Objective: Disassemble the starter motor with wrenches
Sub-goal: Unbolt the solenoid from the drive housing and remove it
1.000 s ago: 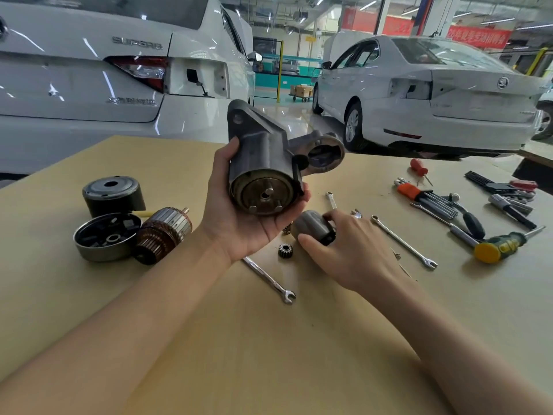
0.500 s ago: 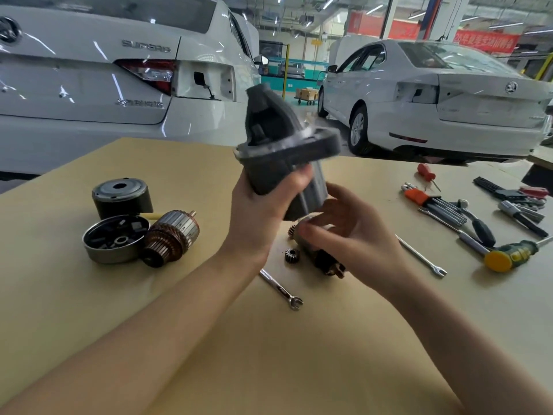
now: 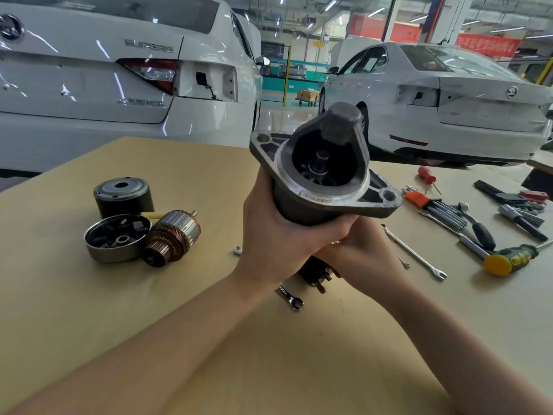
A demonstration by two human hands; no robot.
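Observation:
My left hand [image 3: 278,235] grips the grey starter motor housing [image 3: 323,172] upright above the table, its open nose facing me with the shaft visible inside. My right hand [image 3: 362,253] curls under the housing from below and holds its lower end, where a dark part with copper terminals [image 3: 317,274] pokes out. A wrench [image 3: 288,298] lies on the table under my hands, and another wrench [image 3: 414,253] lies to the right.
On the left of the tan table [image 3: 89,310] sit a black cylindrical case [image 3: 122,196], a round brush-holder cap [image 3: 116,238] and the copper armature [image 3: 172,236]. Hex keys [image 3: 434,206], a ratchet, a yellow-green screwdriver [image 3: 511,257] and other tools lie at right. White cars stand behind.
The housing was turned from its rear face toward me to nose-up, then tilted so the open nose faces me. My right hand left the table and closed under the housing.

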